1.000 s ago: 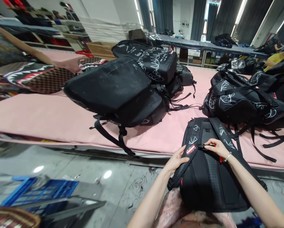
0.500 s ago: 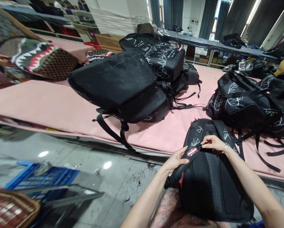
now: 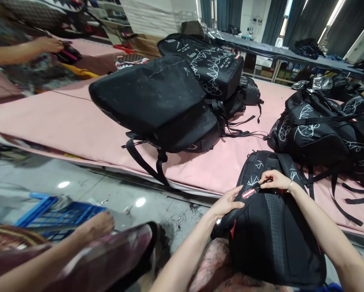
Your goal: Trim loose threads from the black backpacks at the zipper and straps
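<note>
A black backpack leans against the table edge with its padded back and straps towards me. My left hand is closed on its shoulder strap, thumb on top, just below a red and white label. Close by, my right hand pinches a small black pointed tool; its tip is at the strap beside the label. The tool's exact kind is too small to make out. White line drawings mark the bag's upper part.
Black backpacks are heaped on the pink table, with more at the right. A person's arm is at the far left. Another person's hand and leg are low on the left, near a blue crate.
A person has come into view at lower left. The patterned bag at far left has been lifted upwards. My hands stay at the strap and label, almost unmoved.
</note>
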A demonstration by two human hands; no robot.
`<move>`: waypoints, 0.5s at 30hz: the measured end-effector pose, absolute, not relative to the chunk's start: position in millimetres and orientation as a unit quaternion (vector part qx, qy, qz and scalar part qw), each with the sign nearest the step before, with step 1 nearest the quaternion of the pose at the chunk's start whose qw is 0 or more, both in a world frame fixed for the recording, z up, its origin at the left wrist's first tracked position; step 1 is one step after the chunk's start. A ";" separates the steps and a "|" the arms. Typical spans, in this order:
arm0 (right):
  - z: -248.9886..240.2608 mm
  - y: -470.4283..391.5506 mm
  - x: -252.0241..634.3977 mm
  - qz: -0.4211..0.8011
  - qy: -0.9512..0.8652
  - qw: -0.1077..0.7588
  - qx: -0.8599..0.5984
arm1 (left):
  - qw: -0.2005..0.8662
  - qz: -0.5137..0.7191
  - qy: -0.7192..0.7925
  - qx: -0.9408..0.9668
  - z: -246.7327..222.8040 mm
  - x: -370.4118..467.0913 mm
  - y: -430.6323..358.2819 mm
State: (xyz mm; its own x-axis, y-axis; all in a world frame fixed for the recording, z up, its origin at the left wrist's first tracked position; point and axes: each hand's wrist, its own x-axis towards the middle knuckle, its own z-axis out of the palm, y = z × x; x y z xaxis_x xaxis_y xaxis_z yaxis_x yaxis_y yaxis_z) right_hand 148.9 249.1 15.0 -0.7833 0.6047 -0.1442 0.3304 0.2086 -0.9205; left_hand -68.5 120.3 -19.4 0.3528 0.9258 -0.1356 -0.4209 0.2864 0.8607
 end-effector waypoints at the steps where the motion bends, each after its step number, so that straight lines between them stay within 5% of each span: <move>1: 15.8 249.4 146.9 0.551 -0.770 0.121 -0.299 | 0.726 0.461 0.338 0.383 -18.8 -68.7 120.5; 15: 32.1 238.2 122.5 0.507 -0.825 0.087 -0.235 | 0.697 0.459 0.340 0.433 -7.3 -65.7 123.3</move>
State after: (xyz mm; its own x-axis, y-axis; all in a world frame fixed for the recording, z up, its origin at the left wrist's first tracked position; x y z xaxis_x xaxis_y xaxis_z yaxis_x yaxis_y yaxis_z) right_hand 122.5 238.2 32.1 -0.8739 0.4768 -0.0946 0.2997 0.3752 -0.8772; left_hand -65.7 123.3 -7.3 0.3469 0.9349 -0.0754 -0.3457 0.2022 0.9163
